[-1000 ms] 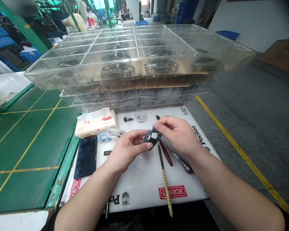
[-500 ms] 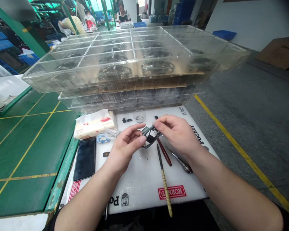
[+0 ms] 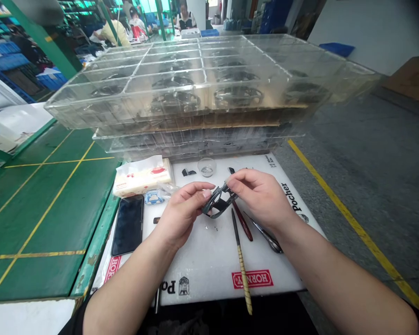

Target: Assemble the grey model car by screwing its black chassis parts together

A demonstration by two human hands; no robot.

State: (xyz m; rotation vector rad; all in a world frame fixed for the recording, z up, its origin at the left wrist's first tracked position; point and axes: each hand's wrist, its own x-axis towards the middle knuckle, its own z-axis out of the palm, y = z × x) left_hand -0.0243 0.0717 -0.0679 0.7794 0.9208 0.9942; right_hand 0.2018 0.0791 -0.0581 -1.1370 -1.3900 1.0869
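A dark grey plastic frame part (image 3: 220, 204) with openings through it is held up between my two hands, above the white work surface. My left hand (image 3: 185, 207) pinches its left end between thumb and fingers. At the upper right end, my right hand (image 3: 261, 193) grips it with thumb and index finger. Beneath lie a tool with a dark red handle (image 3: 245, 228), a slim tool with a yellow-wrapped handle (image 3: 243, 274) and a pointed silver metal tool (image 3: 267, 236). A few tiny specks (image 3: 216, 228) rest on the surface below the part.
Behind my hands are a small clear cup (image 3: 207, 168) and a small black piece (image 3: 189, 172). To the left sit a tissue pack (image 3: 143, 179) and a phone (image 3: 127, 226). Stacked clear trays (image 3: 209, 118) holding dark parts span the back. People are farther off.
The frame part has tilted slightly in my hands, and my left fingers have shifted along its left end. The whole view has moved a little, so the scene sits farther right.
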